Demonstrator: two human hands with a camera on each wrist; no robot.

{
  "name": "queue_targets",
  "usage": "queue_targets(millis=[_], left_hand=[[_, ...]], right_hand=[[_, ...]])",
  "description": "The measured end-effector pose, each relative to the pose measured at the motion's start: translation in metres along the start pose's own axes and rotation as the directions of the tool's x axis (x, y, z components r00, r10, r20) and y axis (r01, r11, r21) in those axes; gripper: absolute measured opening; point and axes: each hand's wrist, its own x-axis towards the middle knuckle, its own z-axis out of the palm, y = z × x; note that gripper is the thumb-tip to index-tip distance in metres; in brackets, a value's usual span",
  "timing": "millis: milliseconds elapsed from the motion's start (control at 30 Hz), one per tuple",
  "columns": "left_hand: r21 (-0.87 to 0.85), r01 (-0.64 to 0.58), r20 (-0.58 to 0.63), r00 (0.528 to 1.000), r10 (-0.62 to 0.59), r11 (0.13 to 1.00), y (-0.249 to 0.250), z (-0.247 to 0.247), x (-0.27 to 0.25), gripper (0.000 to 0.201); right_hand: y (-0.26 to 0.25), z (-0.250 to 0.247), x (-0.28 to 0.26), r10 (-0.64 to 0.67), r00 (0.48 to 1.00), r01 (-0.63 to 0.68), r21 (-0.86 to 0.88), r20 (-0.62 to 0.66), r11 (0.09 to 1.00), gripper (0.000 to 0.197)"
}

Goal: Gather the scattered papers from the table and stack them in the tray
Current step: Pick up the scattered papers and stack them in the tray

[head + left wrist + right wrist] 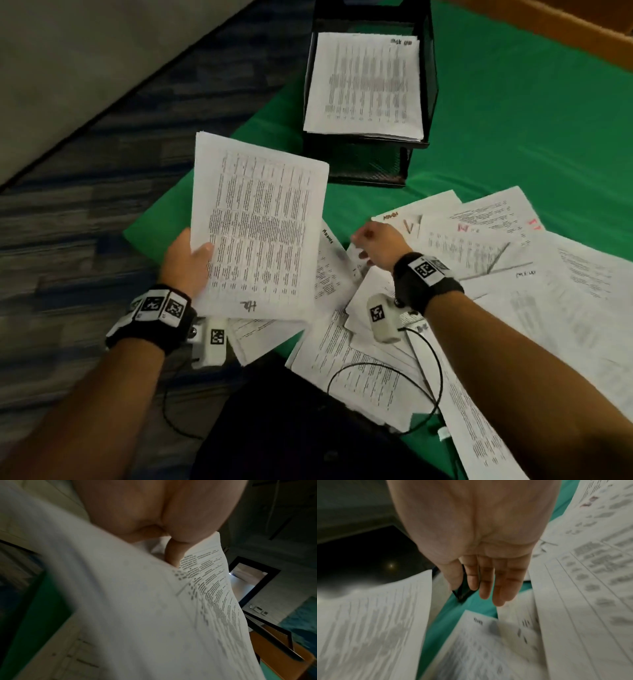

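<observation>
My left hand (191,260) grips a thin bundle of printed sheets (257,226) by its lower left edge, thumb on top, raised above the table's near left corner. In the left wrist view the thumb (173,555) presses on that bundle (137,615). My right hand (373,243) hovers with straight fingers (498,585) over scattered papers (496,274) on the green table (513,120), holding nothing. A black mesh tray (430,85) stands at the far middle with a stack of papers (366,85) inside.
More loose sheets (359,370) lie overlapping at the near edge, some hanging over it. A dark bag or chair (291,428) sits below the table's front. Carpeted floor (85,205) lies to the left. A wooden edge (548,24) runs along the far right.
</observation>
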Motion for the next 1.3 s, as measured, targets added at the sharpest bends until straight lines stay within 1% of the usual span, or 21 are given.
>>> queue_targets(millis=[67,133,200,233,267,300,367,400,467,567,600,667,733,767,800,867,933,1000,1100,1166,1300], left_hand=[[0.003,0.018,-0.013,1.000,-0.018,1.000,-0.003,-0.002,-0.005,0.028],[-0.015,0.040,0.017,0.999,-0.040,0.999,-0.007,-0.003,-0.003,0.028],[-0.050,0.054,0.058,0.997,-0.051,0.997,-0.010,-0.003,0.004,0.027],[-0.063,0.053,0.071,0.996,-0.048,0.997,-0.011,-0.003,0.008,0.027],[-0.057,0.048,0.080,0.996,-0.043,0.997,-0.011,-0.004,0.011,0.027],[-0.045,0.036,0.091,0.995,-0.032,0.998,-0.009,-0.005,0.015,0.026],[-0.050,0.007,0.122,0.993,-0.001,0.999,-0.007,-0.007,0.024,0.026],[-0.062,0.002,0.137,0.991,0.006,0.998,-0.004,-0.008,0.029,0.026],[-0.073,0.001,0.168,0.986,0.011,0.997,-0.002,-0.011,0.038,0.027],[-0.084,0.008,0.228,0.974,0.011,0.996,-0.004,-0.016,0.049,0.028],[-0.091,0.016,0.249,0.968,0.008,0.996,-0.002,-0.018,0.051,0.028],[-0.093,0.023,0.289,0.957,0.005,0.995,-0.003,-0.021,0.057,0.027],[-0.092,0.014,0.319,0.948,0.016,0.996,-0.003,-0.023,0.063,0.027],[-0.094,0.003,0.336,0.941,0.029,0.996,-0.002,-0.024,0.065,0.027],[-0.083,-0.012,0.357,0.933,0.041,0.997,0.000,-0.025,0.067,0.028],[-0.062,-0.068,0.398,0.913,0.087,0.996,0.006,-0.026,0.070,0.029],[-0.015,-0.145,0.416,0.899,0.138,0.989,0.014,-0.025,0.073,0.030],[0.025,-0.240,0.408,0.889,0.209,0.970,0.022,-0.022,0.077,0.030],[0.076,-0.374,0.357,0.876,0.325,0.924,0.034,-0.019,0.079,0.032],[0.079,-0.384,0.338,0.878,0.338,0.920,0.044,-0.018,0.077,0.029],[0.058,-0.316,0.357,0.892,0.276,0.947,0.061,-0.013,0.062,0.030]], right_hand=[[0.007,0.018,0.003,0.007,1.000,-0.003,-0.197,0.017,0.980,0.020],[0.012,0.031,0.001,0.059,0.998,-0.050,-0.298,0.021,0.953,0.029],[0.020,0.043,0.001,0.112,0.993,-0.095,-0.399,0.020,0.912,0.050],[0.023,0.049,0.002,0.135,0.991,-0.112,-0.478,0.014,0.871,0.064],[0.026,0.054,0.002,0.151,0.988,-0.126,-0.550,0.001,0.826,0.073],[0.027,0.059,0.001,0.159,0.987,-0.139,-0.599,-0.020,0.788,0.075],[0.025,0.066,0.000,0.138,0.988,-0.151,-0.637,-0.070,0.756,0.068],[0.021,0.069,-0.001,0.143,0.984,-0.175,-0.623,-0.102,0.762,0.062],[0.012,0.072,-0.003,0.200,0.970,-0.243,-0.573,-0.138,0.783,0.052],[0.004,0.066,-0.001,0.263,0.962,-0.262,-0.475,-0.066,0.840,0.033],[0.002,0.061,0.000,0.244,0.968,-0.248,-0.418,-0.063,0.874,0.029],[-0.003,0.048,-0.001,0.144,0.984,-0.168,-0.290,-0.102,0.942,0.023],[-0.012,0.034,-0.003,0.037,0.980,-0.070,-0.162,-0.197,0.984,0.020],[-0.018,0.027,-0.003,0.025,0.971,-0.041,-0.063,-0.238,0.997,0.022],[-0.026,0.018,-0.004,0.037,0.965,-0.023,0.058,-0.259,0.998,0.022],[-0.042,0.000,-0.006,0.064,0.965,0.007,0.268,-0.254,0.963,0.022],[-0.057,-0.018,-0.011,0.027,0.977,0.054,0.373,-0.209,0.926,0.027],[-0.071,-0.034,-0.017,-0.036,0.988,0.094,0.396,-0.153,0.913,0.027],[-0.085,-0.050,-0.022,-0.105,0.991,0.128,0.340,-0.086,0.932,0.025],[-0.091,-0.055,-0.025,-0.127,0.990,0.138,0.334,-0.055,0.932,0.025],[-0.091,-0.064,-0.038,-0.130,0.990,0.141,0.418,-0.057,0.897,0.023]])
